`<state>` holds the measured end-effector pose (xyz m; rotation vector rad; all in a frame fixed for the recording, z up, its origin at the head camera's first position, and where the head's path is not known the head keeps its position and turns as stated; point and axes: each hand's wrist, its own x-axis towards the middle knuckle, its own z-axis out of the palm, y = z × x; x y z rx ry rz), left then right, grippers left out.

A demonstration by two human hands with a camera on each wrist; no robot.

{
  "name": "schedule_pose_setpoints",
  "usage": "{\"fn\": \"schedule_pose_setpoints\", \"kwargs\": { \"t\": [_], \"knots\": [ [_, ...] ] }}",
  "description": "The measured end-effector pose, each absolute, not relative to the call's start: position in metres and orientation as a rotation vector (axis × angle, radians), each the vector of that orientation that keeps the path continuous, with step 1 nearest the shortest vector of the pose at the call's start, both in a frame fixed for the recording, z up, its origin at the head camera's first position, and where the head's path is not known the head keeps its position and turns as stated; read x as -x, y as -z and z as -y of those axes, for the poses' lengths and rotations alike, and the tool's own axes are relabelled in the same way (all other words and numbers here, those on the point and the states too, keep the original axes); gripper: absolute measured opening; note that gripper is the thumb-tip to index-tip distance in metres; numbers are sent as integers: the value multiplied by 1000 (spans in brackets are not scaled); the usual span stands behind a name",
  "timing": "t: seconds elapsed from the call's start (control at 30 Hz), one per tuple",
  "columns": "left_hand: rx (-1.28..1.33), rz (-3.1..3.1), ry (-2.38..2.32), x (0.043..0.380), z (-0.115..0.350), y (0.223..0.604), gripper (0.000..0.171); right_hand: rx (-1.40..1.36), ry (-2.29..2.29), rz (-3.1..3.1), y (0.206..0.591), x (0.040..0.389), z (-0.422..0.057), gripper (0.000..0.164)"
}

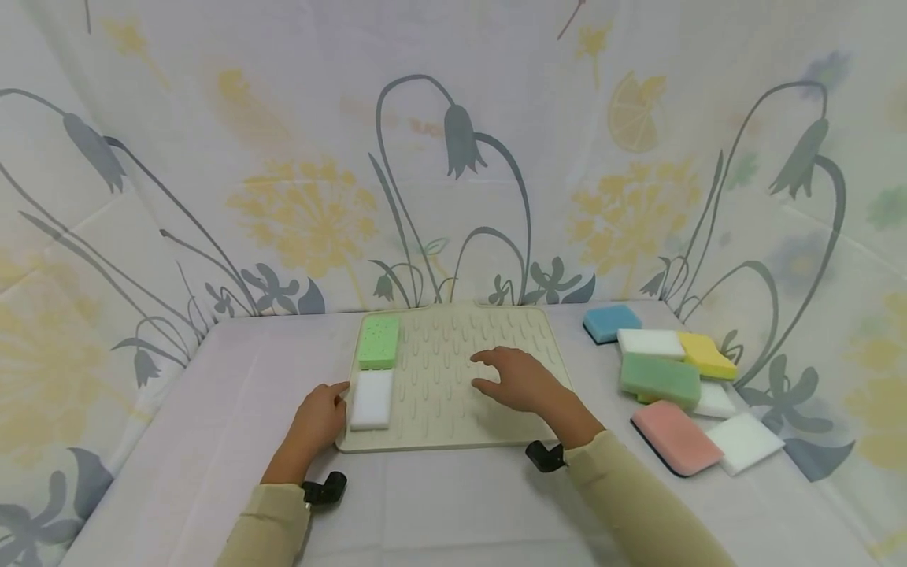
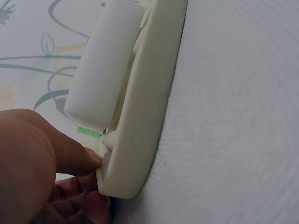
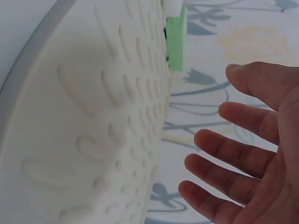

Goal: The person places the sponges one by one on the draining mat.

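A cream draining mat (image 1: 439,425) with raised oval ribs lies on the table. Along its left side are a green sponge (image 1: 379,342) with small holes and, nearer me, a white sponge (image 1: 372,400). My left hand (image 1: 320,419) is at the mat's left edge; in the left wrist view its thumb (image 2: 77,154) and curled fingers pinch the rim. Over the mat's right half hovers my right hand (image 1: 520,379), palm down and holding nothing. Its fingers (image 3: 233,149) are spread and relaxed in the right wrist view, apart from the ribbed surface.
To the right of the mat lies a loose pile: a blue sponge (image 1: 612,323), a yellow sponge (image 1: 708,357), a green sponge (image 1: 659,379), a pink sponge (image 1: 678,437) with a dark underside, and several white ones, including a white sponge (image 1: 745,442). A flower-printed cloth (image 1: 340,102) hangs behind.
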<state>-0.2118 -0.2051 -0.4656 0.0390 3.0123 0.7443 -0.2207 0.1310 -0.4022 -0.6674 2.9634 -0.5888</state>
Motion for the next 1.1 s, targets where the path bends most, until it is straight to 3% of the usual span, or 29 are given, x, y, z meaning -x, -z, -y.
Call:
{"fn": "schedule_pose_setpoints", "kwargs": {
  "t": [1.1],
  "knots": [
    [-38, -3014, -749, 209, 205, 466, 41, 547, 441, -3083, 391, 224, -244, 48]
  ]
}}
